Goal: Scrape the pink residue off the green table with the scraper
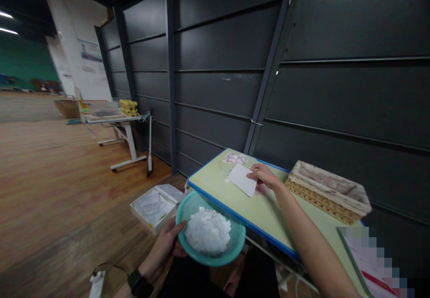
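Observation:
My left hand (169,237) grips the left rim of a teal plastic basin (238,242), thumb over the edge, fingers hidden beneath. A heap of white paper scraps (208,232) fills the middle of the basin, which hangs just off the table's front edge. Over the tabletop, my right hand (264,175) pinches the right side of a white sheet of paper (242,180). Behind that sheet, a small pile of white and pinkish scraps (234,158) lies on the pale yellow table (268,215) with blue edging.
At the table's back right stands a cloth-lined woven basket (322,199). A green-edged board (349,249) lies nearer, partly blurred out. On the floor left are an open white box (151,208) and a power strip (97,284). Dark panels (218,52) rise behind; another table (110,118) stands farther left.

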`<state>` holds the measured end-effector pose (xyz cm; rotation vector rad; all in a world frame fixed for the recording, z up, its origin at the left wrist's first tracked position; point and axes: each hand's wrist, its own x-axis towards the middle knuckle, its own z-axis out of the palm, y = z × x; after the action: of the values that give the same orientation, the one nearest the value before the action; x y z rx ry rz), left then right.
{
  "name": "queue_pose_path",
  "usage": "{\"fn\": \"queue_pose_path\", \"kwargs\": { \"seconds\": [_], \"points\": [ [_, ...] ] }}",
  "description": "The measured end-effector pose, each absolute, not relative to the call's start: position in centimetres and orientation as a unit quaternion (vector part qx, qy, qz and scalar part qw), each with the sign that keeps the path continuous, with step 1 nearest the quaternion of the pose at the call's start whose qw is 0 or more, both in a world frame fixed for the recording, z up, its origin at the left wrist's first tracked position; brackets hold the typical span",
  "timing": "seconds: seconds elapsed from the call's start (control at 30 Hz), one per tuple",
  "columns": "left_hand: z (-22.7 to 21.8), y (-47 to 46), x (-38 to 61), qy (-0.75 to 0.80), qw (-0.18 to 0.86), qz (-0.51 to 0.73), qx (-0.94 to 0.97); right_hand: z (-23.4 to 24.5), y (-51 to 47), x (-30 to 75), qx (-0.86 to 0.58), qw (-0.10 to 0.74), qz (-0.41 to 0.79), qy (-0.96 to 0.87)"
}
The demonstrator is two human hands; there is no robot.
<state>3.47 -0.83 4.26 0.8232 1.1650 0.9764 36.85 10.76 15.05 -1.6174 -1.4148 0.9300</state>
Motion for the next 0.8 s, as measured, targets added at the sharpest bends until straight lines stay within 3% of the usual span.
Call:
{"fn": "queue_pose_path", "kwargs": {
  "seconds": [0.8],
  "points": [
    [4.3, -0.7, 3.3, 0.536, 0.644, 0.412, 0.360, 15.9, 10.9, 38.1, -0.651, 0.366, 0.308, -0.589]
  ]
}}
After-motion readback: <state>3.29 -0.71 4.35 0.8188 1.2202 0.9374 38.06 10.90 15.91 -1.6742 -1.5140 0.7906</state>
